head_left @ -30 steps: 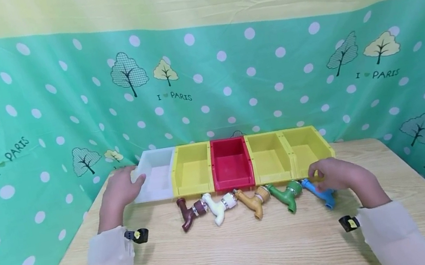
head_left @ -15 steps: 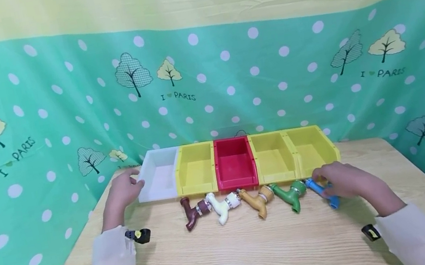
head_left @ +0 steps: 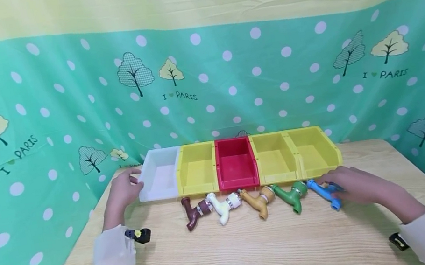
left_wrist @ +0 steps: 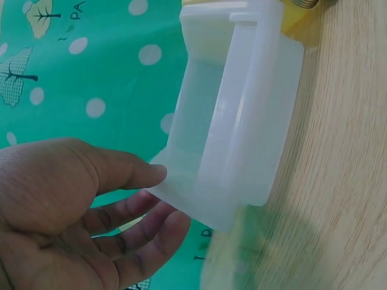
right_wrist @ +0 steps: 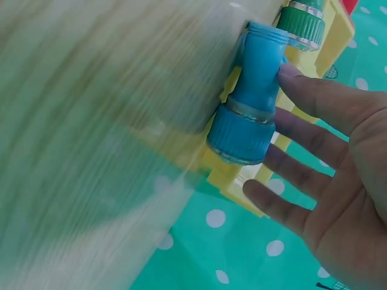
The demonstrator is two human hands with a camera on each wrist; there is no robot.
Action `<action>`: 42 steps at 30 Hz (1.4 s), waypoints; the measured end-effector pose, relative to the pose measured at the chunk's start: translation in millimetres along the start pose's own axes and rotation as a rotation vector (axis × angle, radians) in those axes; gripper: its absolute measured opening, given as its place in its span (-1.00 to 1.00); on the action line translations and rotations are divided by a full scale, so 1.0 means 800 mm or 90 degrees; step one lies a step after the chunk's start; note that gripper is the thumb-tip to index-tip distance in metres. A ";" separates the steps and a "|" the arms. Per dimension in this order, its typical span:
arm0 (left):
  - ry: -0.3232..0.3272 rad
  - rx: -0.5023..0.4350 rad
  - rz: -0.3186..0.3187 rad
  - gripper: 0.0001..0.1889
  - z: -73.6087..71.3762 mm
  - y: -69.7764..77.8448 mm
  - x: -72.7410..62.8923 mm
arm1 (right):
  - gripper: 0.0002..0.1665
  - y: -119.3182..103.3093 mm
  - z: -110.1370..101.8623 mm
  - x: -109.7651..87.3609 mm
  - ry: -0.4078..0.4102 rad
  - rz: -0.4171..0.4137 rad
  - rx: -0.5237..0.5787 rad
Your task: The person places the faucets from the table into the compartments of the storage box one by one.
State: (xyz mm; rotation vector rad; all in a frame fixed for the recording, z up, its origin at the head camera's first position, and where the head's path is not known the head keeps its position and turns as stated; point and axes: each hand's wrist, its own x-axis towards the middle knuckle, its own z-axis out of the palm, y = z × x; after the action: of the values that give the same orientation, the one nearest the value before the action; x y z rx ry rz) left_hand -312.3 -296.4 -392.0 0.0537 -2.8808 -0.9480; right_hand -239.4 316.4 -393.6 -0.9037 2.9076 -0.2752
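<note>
My left hand (head_left: 122, 192) pinches the left side wall of the white translucent bin (head_left: 161, 178), thumb over the rim and fingers outside, as the left wrist view shows. At the right end of a row of taps, my right hand (right_wrist: 338, 157) lies beside the blue tap (right_wrist: 254, 90), fingers extended and thumb tip at the tap's body. To the blue tap's left lie a green tap (head_left: 293, 195), a mustard tap (head_left: 256, 201), a white tap (head_left: 222, 206) and a maroon tap (head_left: 194, 212), all on the table in front of the bins.
Right of the white bin stand a yellow bin (head_left: 196, 168), a red bin (head_left: 236, 163) and two more yellow bins, side by side. They stand on a wooden table (head_left: 259, 252). A green and yellow printed cloth (head_left: 224, 54) hangs behind and at both sides.
My right hand has drawn back to the right, uncovering more of the blue tap. My left hand stays at the white bin. The head view has shifted slightly.
</note>
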 end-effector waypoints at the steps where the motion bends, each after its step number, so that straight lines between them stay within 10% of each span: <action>1: 0.002 -0.003 0.002 -0.55 0.000 -0.001 -0.001 | -0.54 0.001 0.000 -0.001 0.002 -0.010 0.003; 11: 0.012 -0.027 0.019 -0.58 -0.001 -0.007 0.001 | -0.66 0.009 0.002 -0.003 -0.012 -0.110 0.038; 42: 0.007 -0.029 0.007 -0.59 0.002 -0.012 0.003 | -0.71 -0.001 0.019 -0.020 0.016 -0.077 -0.058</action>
State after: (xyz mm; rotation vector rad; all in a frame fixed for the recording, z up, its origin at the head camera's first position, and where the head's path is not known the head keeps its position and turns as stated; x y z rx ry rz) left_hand -315.1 -303.2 -398.5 0.0388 -2.8448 -1.0065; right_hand -224.0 322.8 -407.9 -1.1000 2.9134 -0.1639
